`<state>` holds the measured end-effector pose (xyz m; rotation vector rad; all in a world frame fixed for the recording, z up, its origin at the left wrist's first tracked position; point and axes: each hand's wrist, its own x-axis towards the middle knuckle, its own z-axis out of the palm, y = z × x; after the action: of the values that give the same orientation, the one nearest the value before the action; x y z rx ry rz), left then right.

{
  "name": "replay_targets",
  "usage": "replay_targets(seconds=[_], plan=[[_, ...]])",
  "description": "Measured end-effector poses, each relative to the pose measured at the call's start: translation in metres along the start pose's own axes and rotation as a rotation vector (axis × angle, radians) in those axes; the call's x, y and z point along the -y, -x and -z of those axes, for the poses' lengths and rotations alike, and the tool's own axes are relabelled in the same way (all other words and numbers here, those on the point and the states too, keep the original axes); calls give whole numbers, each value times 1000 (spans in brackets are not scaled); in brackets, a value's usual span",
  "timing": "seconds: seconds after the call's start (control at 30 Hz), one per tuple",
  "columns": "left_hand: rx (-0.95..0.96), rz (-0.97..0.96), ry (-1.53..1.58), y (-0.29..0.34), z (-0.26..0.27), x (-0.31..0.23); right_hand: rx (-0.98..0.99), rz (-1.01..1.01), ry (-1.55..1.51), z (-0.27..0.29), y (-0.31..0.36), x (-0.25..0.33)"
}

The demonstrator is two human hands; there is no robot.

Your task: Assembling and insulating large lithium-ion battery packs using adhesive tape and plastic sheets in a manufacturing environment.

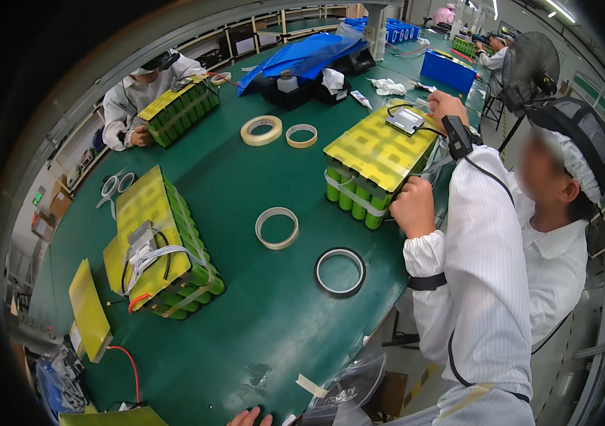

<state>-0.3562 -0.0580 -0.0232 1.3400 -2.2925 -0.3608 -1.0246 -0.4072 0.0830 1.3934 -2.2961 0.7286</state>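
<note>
Only the fingertips of my left hand (pixel 251 417) show at the lower edge, apart and resting by the green tabletop (pixel 274 312). My right arm stretches up along the right side, a black device on its wrist. Bent fingers of my right hand (pixel 449 106) close at the far right corner of a battery pack (pixel 380 145) with green cells and a yellow top; what they pinch is too small to tell. A grey circuit board (pixel 405 119) with black leads lies on this pack. A co-worker's hand (pixel 414 207) touches the pack's near right side, by pale wires.
A co-worker sits close at right. Tape rolls (pixel 277 228) and a black-rimmed roll (pixel 340 272) lie mid-table. Another pack (pixel 164 245) stands left, near scissors (pixel 116 184) and a yellow panel (pixel 90 312). A person at far left handles a pack (pixel 180 110). Blue sheeting (pixel 302 60) lies behind.
</note>
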Motion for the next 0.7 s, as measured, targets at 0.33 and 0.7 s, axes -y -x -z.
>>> replay_targets(seconds=[0.33,0.7], plan=[[57,0,-13,-2,2,-5,-82,-67,-349,-56,-25,-43],[31,-29,-63,-6,3,-10,206,128,-340,-16,3,-12]])
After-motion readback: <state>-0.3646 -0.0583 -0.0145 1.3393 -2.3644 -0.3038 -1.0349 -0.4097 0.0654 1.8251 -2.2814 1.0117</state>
